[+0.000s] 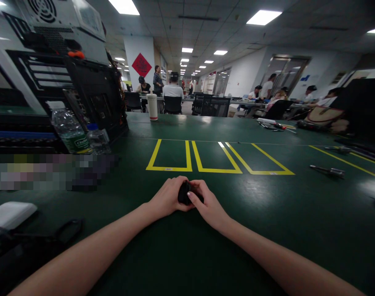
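Hands (167, 195) (209, 206) both pinch your black piece (182, 194); looks mid-handling, nothing visibly finished. Yellow tape outlines (219, 170) at twelve o'clock.

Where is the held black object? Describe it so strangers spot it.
Find the yellow tape outlines on the green table. Nearer the camera, the left hand and right hand meet around a small black object, the only thing in their grip.
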{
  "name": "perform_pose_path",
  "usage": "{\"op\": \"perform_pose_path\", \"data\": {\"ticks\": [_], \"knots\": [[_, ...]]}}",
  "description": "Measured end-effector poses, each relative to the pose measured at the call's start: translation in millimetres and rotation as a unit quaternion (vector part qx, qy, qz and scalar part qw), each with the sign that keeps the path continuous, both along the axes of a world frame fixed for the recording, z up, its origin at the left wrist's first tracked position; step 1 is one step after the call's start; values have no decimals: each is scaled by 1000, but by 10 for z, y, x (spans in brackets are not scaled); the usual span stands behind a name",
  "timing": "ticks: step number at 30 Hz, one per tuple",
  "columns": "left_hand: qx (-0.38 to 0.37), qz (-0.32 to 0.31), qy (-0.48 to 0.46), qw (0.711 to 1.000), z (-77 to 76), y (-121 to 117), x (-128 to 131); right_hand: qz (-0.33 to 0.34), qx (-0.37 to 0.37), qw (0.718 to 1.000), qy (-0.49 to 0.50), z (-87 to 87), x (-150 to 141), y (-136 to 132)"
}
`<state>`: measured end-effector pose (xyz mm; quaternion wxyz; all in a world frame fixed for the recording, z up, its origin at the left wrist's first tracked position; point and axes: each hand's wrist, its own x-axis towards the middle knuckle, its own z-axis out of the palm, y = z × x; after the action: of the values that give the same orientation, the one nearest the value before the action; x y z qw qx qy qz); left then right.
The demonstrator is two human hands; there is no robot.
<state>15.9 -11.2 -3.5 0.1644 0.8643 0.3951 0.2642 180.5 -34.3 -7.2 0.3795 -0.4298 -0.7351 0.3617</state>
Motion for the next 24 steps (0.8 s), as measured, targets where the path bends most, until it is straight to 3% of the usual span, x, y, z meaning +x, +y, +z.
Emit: {"op": "perform_pose_path", "data": {"ticks": [12,18,24], "knots": [[-23,1,12,1000,104,-43,13,-6,65,997,-44,5,3,-35],[-40,6,14,999,129,-62,15,-6,13,1000,7,-27,-1,-4],[-51,1,9,999,150,-68,-2,-5,14,999,-35,32,0,-41]]}}
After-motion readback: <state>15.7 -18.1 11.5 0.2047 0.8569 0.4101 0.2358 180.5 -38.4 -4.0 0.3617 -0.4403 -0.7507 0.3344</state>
